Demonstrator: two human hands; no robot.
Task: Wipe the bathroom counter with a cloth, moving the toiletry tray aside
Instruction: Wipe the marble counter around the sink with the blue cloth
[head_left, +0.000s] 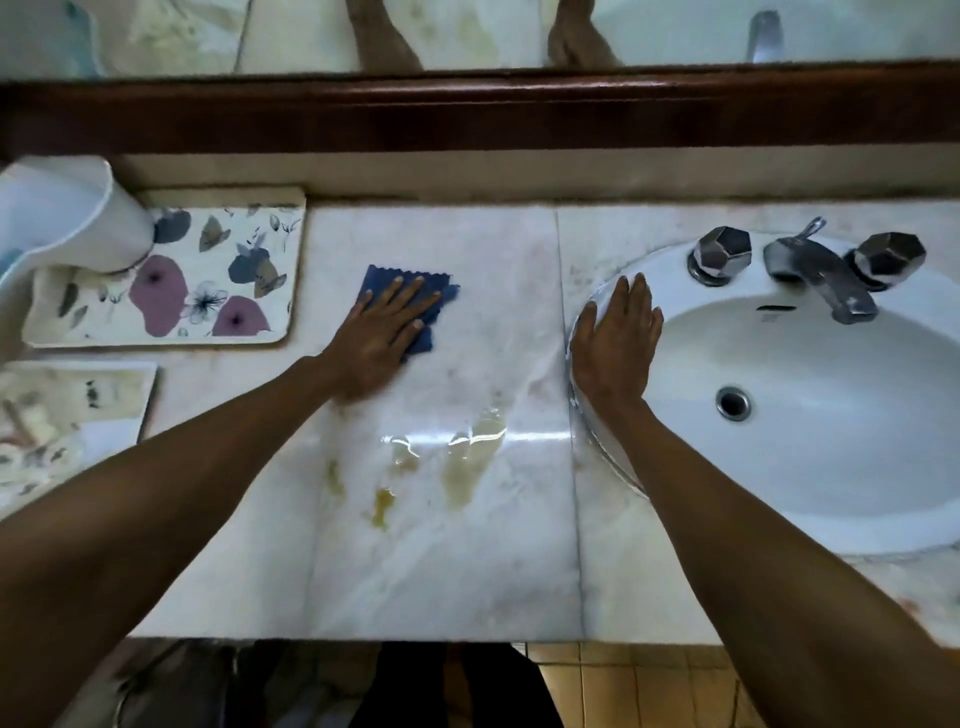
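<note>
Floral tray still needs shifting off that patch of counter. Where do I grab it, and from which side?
Take the floral tray by its right short edge, coming from the right, where the left hand presses the blue cloth flat. That edge is bare; the white jug stands on its far-left corner, so slide rather than lift.

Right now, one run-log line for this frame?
left hand: flat on blue cloth | right hand: braced on sink rim | floral tray: left | yellow stains: unwiped
</note>
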